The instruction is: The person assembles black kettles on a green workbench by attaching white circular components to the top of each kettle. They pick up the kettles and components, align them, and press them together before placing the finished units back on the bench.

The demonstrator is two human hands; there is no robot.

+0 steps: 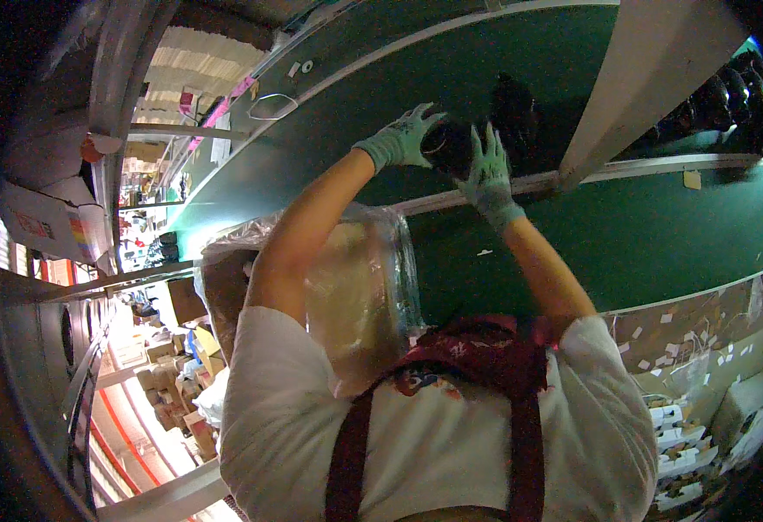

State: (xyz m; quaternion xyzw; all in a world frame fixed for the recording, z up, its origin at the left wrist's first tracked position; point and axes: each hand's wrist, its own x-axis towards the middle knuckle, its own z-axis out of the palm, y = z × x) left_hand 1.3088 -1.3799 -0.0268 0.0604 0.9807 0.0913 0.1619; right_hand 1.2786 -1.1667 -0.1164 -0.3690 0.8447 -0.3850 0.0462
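Both hands wear pale green-grey gloves and reach out over a green work surface. Between them is a dark, glossy, rounded object; its kind is too dark to make out. My left hand curves round its left side, thumb low and fingers above. On the right side, my right hand lies against it with long, nearly straight fingers and the thumb beneath. Just beyond my right hand, another black object rests on the green surface, its shape lost in shadow.
A broad pale beam slants across the right. Behind it, several shiny black objects stand in a row. A plastic-wrapped brown carton is close on my left. A pale rail divides the green surfaces. White boxes are stacked lower right.
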